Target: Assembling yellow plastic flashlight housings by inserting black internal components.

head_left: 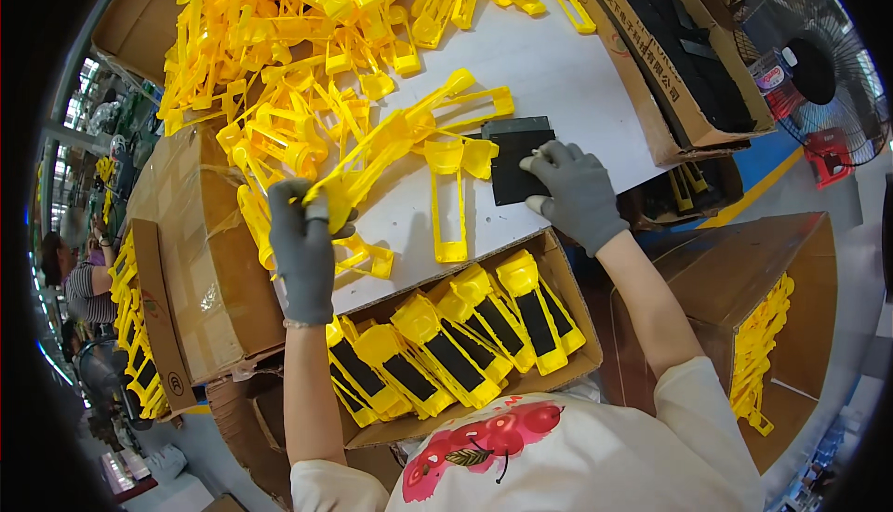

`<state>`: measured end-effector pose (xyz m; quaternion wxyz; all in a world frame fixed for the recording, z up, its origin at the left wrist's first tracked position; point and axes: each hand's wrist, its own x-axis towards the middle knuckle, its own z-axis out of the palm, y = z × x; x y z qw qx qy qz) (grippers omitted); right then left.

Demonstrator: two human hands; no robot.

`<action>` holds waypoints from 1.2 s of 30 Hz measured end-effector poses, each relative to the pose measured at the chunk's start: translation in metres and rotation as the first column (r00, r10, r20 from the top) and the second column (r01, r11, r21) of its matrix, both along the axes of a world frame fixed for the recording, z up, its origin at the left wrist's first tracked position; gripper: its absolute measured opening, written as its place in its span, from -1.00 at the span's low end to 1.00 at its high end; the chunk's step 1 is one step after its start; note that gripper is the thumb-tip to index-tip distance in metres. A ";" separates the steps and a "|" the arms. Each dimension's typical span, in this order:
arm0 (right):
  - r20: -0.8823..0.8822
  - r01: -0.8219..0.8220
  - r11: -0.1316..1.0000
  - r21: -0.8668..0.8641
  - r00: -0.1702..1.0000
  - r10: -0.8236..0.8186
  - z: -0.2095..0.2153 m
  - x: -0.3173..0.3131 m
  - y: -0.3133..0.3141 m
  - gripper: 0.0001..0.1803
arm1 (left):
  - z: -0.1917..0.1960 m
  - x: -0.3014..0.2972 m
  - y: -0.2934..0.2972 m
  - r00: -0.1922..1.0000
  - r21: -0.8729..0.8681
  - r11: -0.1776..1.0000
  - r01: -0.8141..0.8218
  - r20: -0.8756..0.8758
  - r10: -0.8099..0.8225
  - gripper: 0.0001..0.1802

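While the left hand (305,242) is clamped on a yellow plastic frame (395,131), its fingers closed around the near end, the frame slants up and away over the table (595,75). Whether that grip holds more than one piece cannot be told, since other frames overlap there. The right hand (579,194) lies at the right side of a flat black panel (512,175), thumb and fingertips touching it; whether this grip pinches it or merely rests on it, I cannot tell. The panel is on the table, just right of one loose yellow frame (446,157).

Both hands wear grey gloves. Yellow frames in the heap (288,19) are too many and tangled to count. At least six frames fitted with black strips stand tilted in the open carton (569,374) at the table's near edge. One long carton (642,75), filled with uncounted black pieces, sits at the far right, near one fan (809,70).

Dark printed characters run along the long carton's side; the carton (186,242) at left bears a small round mark. Red cherries are printed on the white shirt (605,447).
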<state>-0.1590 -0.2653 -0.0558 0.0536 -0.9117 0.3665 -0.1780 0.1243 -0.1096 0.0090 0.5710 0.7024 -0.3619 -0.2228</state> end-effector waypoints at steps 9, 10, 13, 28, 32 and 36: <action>-0.089 -0.108 0.984 0.143 0.989 0.121 0.000 0.019 -0.001 -0.69 | 0.012 -0.035 0.066 0.835 -0.065 0.998 -0.014 -0.550 -0.024 -0.61; -0.091 -0.111 0.984 0.142 0.988 0.125 0.001 0.013 -0.002 -0.69 | 0.014 -0.045 0.069 0.815 -0.052 0.998 -0.024 -0.580 -0.011 -0.62; 0.329 -0.059 0.969 0.238 0.944 -0.024 0.021 -0.002 0.003 -0.73 | 0.012 -0.060 0.079 0.782 -0.055 0.998 0.027 -0.621 -0.055 -0.64; 0.593 -0.364 0.730 0.579 0.802 -0.070 0.071 -0.008 0.114 -0.83 | 0.008 -0.112 0.093 0.741 0.090 0.986 0.138 -0.671 -0.042 -0.69; 0.405 -0.286 0.332 0.899 0.831 -0.382 0.093 -0.009 0.119 -0.79 | 0.007 -0.112 0.098 0.711 0.098 0.985 0.141 -0.702 -0.032 -0.68; 0.419 -0.221 0.585 0.781 0.879 -0.228 0.080 -0.008 0.119 -0.77 | 0.012 -0.115 0.094 0.680 0.104 0.985 0.140 -0.733 -0.019 -0.66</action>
